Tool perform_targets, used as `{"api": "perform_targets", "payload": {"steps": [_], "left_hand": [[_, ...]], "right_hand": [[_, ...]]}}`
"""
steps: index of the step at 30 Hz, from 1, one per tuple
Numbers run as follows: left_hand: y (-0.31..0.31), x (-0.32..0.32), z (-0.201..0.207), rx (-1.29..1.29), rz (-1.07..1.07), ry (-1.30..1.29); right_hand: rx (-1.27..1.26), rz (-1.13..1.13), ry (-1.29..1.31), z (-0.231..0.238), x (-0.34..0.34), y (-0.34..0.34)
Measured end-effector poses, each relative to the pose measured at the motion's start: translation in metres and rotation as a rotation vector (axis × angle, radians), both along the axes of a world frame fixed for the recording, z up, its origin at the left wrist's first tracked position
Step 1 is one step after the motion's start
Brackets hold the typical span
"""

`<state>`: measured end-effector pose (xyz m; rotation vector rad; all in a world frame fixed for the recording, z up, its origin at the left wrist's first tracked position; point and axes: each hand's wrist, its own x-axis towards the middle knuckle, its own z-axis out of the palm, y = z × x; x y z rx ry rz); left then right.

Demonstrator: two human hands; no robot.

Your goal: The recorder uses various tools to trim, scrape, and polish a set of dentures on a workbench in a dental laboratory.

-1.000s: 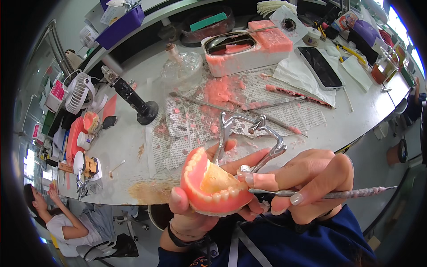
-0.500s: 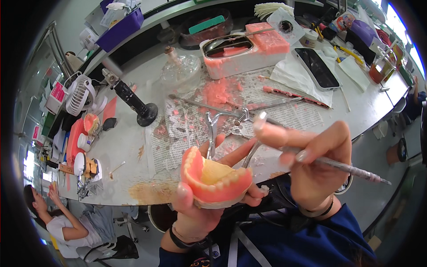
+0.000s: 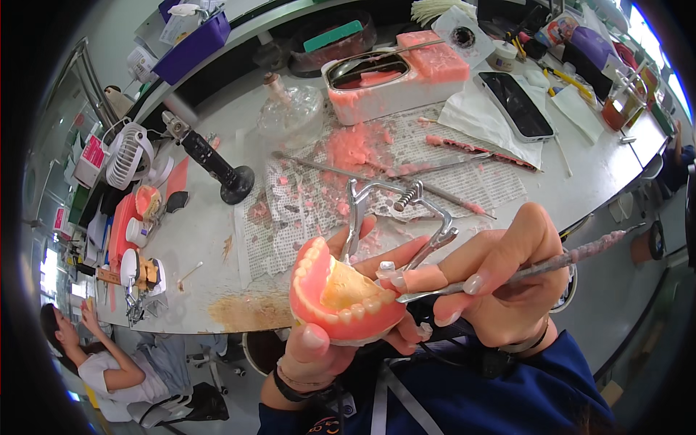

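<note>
In my left hand [image 3: 319, 357], a pink wax denture [image 3: 341, 322] with a row of cream teeth sits on a yellowish cast [image 3: 346, 288]. A wire-framed metal articulator [image 3: 357, 210] with a coil spring stands up behind it, and my left fingers reach around underneath. My right hand [image 3: 511, 290] grips a metal wax carver [image 3: 589, 249] whose handle is smeared with pink wax. The carver's flat tip is at the right end of the tooth row, touching or nearly so. My right fingers are close by the articulator's right arm.
Wax-strewn newspaper [image 3: 261, 243] covers the bench, with another carving tool [image 3: 457, 201] on it. Beyond stand a wax-heated pot [image 3: 384, 98], a glass burner [image 3: 290, 109], a phone [image 3: 516, 109] and a black torch [image 3: 210, 163]. At the left are a small fan [image 3: 130, 161] and a seated person [image 3: 109, 370].
My right hand has turned the carver and brought its tip down to the right-hand teeth. The denture is tilted slightly, and the articulator frame shows more clearly.
</note>
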<state>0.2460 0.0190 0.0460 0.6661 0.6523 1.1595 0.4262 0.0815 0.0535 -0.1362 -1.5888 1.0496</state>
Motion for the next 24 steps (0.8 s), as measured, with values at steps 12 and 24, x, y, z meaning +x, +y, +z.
{"api": "perform_targets", "payload": {"steps": [12, 24], "left_hand": [[-0.002, 0.012, -0.008, 0.102, 0.128, -0.070], [-0.002, 0.006, -0.008, 0.192, 0.135, -0.011]], "right_hand": [[0.320, -0.227, -0.151, -0.001, 0.003, -0.005], [0.141, -0.374, -0.011, 0.000, -0.010, 0.002]]}}
